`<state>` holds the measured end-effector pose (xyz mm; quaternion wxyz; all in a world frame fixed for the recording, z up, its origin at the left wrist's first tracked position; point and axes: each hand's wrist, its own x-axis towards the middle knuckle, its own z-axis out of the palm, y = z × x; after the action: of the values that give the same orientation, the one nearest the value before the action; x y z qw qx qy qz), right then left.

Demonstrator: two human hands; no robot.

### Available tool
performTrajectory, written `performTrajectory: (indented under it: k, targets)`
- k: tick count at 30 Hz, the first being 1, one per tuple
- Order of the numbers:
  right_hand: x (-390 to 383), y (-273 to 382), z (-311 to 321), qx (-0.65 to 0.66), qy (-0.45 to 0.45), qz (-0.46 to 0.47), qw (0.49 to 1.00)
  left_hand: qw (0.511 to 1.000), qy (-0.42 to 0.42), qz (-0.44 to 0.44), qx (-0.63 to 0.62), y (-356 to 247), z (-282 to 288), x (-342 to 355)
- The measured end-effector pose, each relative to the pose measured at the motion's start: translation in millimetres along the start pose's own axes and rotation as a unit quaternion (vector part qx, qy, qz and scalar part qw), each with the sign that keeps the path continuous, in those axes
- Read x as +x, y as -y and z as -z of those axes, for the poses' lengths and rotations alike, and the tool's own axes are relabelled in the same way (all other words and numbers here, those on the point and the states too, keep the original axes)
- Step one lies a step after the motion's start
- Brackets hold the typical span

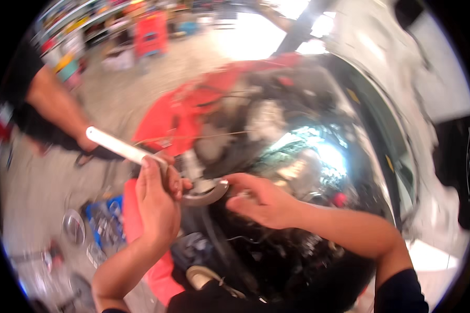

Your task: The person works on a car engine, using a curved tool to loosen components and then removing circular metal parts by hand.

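My left hand [159,206] is closed round the pale metal handle of a hook spanner [115,145], which points up and to the left and has a small hole at its end. The curved hook of the spanner extends to the right, over the front of a car's engine bay [292,156]. At the hook's tip, my right hand [266,201] has its index finger touching or very near the metal, with thumb and fingers apart. A pale, blurred part [193,167] shows just behind the hook; its kind cannot be made out.
Red covers [167,117] drape the car's edge. A raised white hood [371,47] stands at the right. On the floor at left lies a blue tray of tools [107,219]. Another person's arm [57,99] is at the far left, before a red cart [150,34] and shelves.
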<state>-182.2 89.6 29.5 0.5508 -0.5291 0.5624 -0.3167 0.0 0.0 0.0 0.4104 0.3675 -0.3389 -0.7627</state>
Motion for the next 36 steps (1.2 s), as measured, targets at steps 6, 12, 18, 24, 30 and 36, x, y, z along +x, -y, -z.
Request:
performTrajectory:
  k: [6, 12, 18, 24, 30, 36]
  targets:
    - [-163, -11, 198, -0.211, -0.135, 0.018, 0.968, 0.962, 0.270, -0.040, 0.005, 85, -247, 26]
    - [-296, -55, 327, -0.413, -0.249, 0.031, 0.875, 0.881, 0.436, 0.059, 0.171, 100, -364, 65]
    - [-367, -184, 414, -0.386, -0.341, 0.070, 0.854, 0.826, 0.484, 0.109, 0.267, 155, -471, 78]
    - [-405, -327, 485, -0.267, -0.426, 0.061, 0.863, 0.627, 0.478, 0.023, 0.615, 262, -602, 78]
    - [-422, -431, 515, -0.023, -0.465, 0.000, 0.885, 0.447, 0.515, -0.190, 0.706, 364, -649, 72]
    - [-420, -503, 509, 0.203, -0.405, -0.033, 0.891, 0.316, 0.456, -0.221, 0.802, 400, -664, 84]
